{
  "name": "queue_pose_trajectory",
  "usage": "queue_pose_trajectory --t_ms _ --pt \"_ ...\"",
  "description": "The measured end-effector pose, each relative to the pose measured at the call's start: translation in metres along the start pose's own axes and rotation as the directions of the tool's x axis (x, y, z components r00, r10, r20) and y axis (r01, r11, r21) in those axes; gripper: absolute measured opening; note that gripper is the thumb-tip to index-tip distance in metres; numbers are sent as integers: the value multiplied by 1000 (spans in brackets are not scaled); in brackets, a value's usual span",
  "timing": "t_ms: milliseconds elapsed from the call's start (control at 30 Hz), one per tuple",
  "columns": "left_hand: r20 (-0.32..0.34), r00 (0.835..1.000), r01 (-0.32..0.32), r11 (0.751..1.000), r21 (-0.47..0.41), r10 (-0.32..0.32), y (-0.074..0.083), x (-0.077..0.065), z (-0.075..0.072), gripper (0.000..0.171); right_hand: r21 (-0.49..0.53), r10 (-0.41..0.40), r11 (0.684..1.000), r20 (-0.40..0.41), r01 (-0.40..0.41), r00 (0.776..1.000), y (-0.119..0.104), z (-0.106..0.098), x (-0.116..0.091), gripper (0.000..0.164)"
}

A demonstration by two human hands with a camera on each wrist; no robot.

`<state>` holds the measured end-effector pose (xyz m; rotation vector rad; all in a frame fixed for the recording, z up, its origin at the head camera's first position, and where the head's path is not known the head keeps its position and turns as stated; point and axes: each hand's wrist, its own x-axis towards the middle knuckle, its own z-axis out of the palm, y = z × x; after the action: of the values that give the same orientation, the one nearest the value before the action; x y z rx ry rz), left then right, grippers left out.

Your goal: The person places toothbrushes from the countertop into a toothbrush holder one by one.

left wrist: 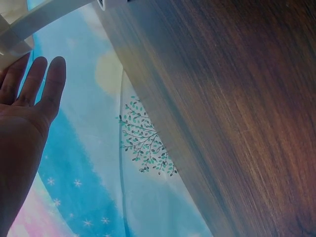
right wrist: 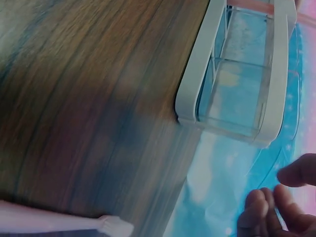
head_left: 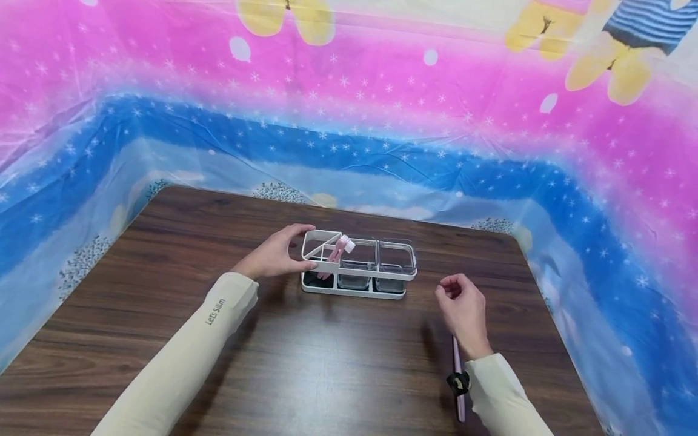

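Note:
My left hand (head_left: 275, 253) grips the left end of a white toothbrush holder (head_left: 357, 295), thumb in front and a finger at the back rim. One pink toothbrush (head_left: 337, 251) leans in its left compartment, white bristles up. Two clear cups (head_left: 397, 257) sit in the middle and right compartments. To the right of the holder, my right hand (head_left: 463, 306) hovers apart from it, fingers loosely bent and holding nothing. In the right wrist view a gap shows between thumb (right wrist: 298, 170) and fingers. Below that hand lies a slim pink handle (head_left: 461, 409), like a toothbrush's.
The dark wood table (head_left: 327, 363) spreads around the holder. Behind and at both sides hangs a pink and blue patterned cloth (head_left: 354, 139), close to the table's edges. A black band (head_left: 458, 383) is at my right wrist.

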<state>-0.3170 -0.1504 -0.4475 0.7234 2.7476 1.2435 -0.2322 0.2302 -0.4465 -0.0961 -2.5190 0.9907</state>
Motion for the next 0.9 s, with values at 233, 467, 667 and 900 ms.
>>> queue_pose_trajectory --t_ms 233,467,667,900 --pt "-2 1000 -9 1000 -2 9 -1 0 0 81 -165 120 982 205 -86 971 13 -12 -3 15" --pt "-2 1000 -18 1000 -11 18 -2 0 1 81 -285 229 949 322 -136 919 30 -20 -10 19" --pt "-4 1000 -18 1000 -5 18 -2 0 1 81 -346 271 927 354 -144 895 42 -24 -16 23" --pt "-2 1000 -8 1000 -5 8 -1 0 1 81 -395 309 906 374 -151 875 47 -28 -18 26"
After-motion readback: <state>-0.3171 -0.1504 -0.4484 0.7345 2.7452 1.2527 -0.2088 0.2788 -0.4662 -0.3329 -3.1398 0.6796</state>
